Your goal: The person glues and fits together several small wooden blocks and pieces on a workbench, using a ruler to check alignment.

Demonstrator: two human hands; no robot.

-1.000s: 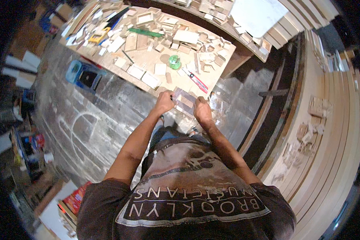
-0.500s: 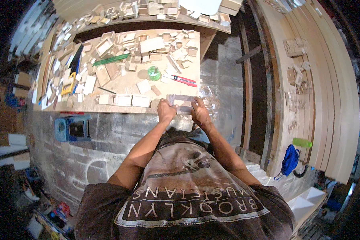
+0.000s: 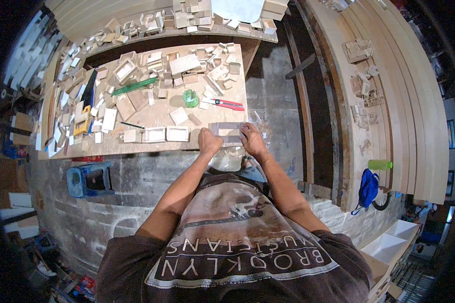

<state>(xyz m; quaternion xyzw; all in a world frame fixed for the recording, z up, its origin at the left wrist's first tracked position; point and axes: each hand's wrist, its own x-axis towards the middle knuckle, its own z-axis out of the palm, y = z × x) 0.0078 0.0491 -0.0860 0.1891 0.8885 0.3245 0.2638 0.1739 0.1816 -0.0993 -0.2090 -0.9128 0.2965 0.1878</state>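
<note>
At the front right of the workbench, a flat greyish rectangular piece [image 3: 230, 138] with a pale middle lies between my hands; its material is hard to make out. My left hand [image 3: 210, 142] is closed at its left end, fingers curled. On the right end, my right hand [image 3: 253, 140] grips with thumb and fingers. Crinkled clear plastic [image 3: 261, 130] shows beside the right hand. Left of my left hand, two small pale wooden boxes [image 3: 178, 134] stand in a row by a wooden block [image 3: 132, 135]. Beyond are a red utility knife [image 3: 227, 104] and a green jar [image 3: 190, 99].
Many small wooden boxes and offcuts [image 3: 184, 64] cover the workbench [image 3: 159, 112]. A green strip [image 3: 134, 86] and a yellow-handled saw [image 3: 83, 121] lie among them. A blue stool [image 3: 89, 180] stands on the floor at left. Long boards [image 3: 404, 126] line the right side, near a blue bag [image 3: 368, 191].
The whole view has shifted slightly, with the bench a little lower and further left. Both hands stay on the greyish piece, and the right fingers have shifted a little at its end.
</note>
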